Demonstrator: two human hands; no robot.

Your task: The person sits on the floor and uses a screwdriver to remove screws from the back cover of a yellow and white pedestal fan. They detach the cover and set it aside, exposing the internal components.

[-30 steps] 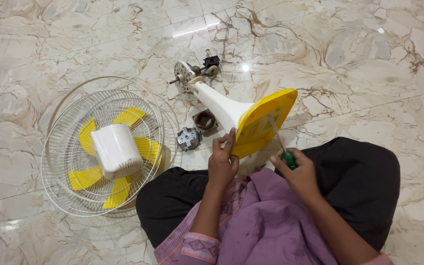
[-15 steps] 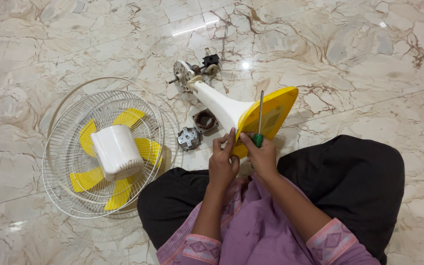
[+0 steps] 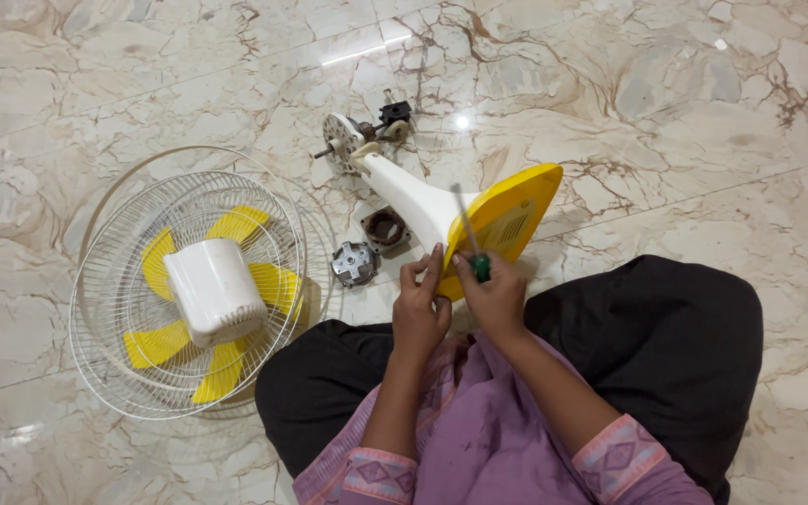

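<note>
Fan stand point(image 3: 423, 201), white in the neck and yellow at the base point(image 3: 509, 220), was seen tipped on its side on the marble floor point(image 3: 666, 112), its base propped up just in front of the seated person's lap. A good part of the dismantling looked done already, as judged from how things lay: the wire guard point(image 3: 123, 309) with the yellow blades point(image 3: 236, 224) and the white motor housing point(image 3: 212, 290) was set apart, well to the left of the stand, and two small round parts, a grey one point(image 3: 354, 263) and a dark one point(image 3: 386, 228), were left on the floor just left of the neck. At the far end of the neck, the bare motor bracket point(image 3: 343, 140) with its shaft and a black fitting point(image 3: 395, 112) was exposed. The lower edge of the yellow base was touched and steadied by the left hand point(image 3: 421, 309), fingers curled narrowly against it. A green-handled screwdriver point(image 3: 475, 245) was held upright in the closed right hand point(image 3: 495, 297), its shaft standing in front of the base's vented underside. The base itself appeared not yet removed from the neck.
</note>
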